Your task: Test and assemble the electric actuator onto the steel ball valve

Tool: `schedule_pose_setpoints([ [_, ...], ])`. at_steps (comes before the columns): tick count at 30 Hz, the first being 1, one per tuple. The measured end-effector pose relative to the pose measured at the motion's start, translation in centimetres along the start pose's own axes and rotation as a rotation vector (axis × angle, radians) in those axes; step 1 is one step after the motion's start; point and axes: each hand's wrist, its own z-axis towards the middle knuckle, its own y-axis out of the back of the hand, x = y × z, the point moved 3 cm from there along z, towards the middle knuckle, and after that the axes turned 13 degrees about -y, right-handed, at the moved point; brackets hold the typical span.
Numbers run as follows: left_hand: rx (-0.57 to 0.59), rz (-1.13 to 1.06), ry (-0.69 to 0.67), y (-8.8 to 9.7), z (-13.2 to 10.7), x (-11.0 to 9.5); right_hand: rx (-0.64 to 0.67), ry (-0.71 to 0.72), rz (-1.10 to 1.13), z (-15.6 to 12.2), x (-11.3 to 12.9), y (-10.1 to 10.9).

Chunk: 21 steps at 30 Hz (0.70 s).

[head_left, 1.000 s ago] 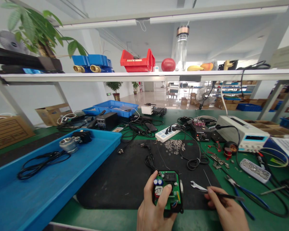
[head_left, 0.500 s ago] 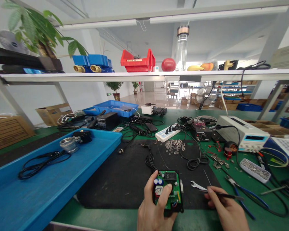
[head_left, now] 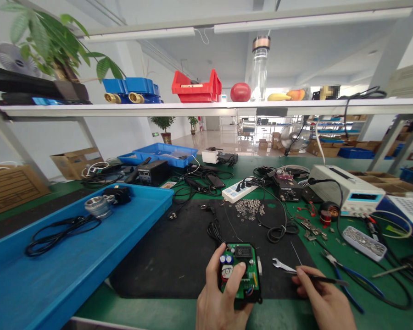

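Note:
My left hand [head_left: 222, 293] is closed around a black housing with a green circuit board [head_left: 242, 289] in it, held over the front of the black mat. One finger lies across the board's face. Blue capacitors, a black relay-like block and a red-and-white part show on it. My right hand [head_left: 325, 295] pinches slim black tweezers [head_left: 330, 278], their tip pointing left. Close to that tip lies an open-end wrench [head_left: 282, 265]. Blue-handled pliers [head_left: 347, 277] rest just right of my right hand.
A blue tray [head_left: 131, 229] with a metal valve [head_left: 99, 207] fills the left side. Loose nuts [head_left: 249, 208] lie behind the board, near a white power strip [head_left: 239, 190]. A power supply [head_left: 346, 190] and a box of small parts [head_left: 365, 243] stand right. A shelf [head_left: 199, 109] spans above.

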Motion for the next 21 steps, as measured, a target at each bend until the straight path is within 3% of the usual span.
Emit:
schedule_pose_setpoints([
  [21, -0.019, 0.021, -0.019, -0.17, -0.12, 0.26, 0.014, 0.001, 0.016, 0.01, 0.1, -0.04],
])
